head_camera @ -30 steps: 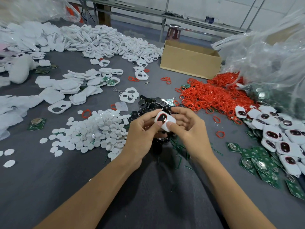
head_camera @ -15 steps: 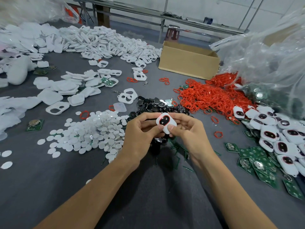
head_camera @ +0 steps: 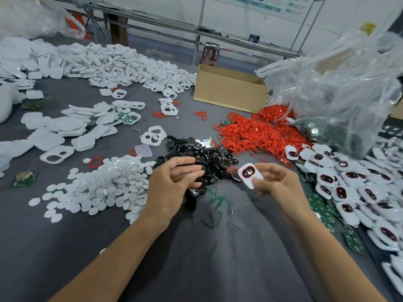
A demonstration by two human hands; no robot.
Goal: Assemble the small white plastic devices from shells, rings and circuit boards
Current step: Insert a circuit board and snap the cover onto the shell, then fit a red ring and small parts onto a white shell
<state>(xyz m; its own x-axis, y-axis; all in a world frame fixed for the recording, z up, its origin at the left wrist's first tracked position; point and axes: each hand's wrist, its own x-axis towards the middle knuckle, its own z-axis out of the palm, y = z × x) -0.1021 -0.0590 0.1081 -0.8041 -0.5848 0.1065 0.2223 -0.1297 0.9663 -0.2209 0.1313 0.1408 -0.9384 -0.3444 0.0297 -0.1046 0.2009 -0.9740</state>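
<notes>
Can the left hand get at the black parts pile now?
Probably yes: the left hand looks empty and sits at the near edge of the black parts, nothing between; the right hand holds the white device aside.

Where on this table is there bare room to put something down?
The widest bare stretch of grey table is near left, in front of the white discs. A smaller strip runs between the far shell heap and the nearer shell stacks. Crowded: the right side, with red rings, assembled devices and circuit boards.
</notes>
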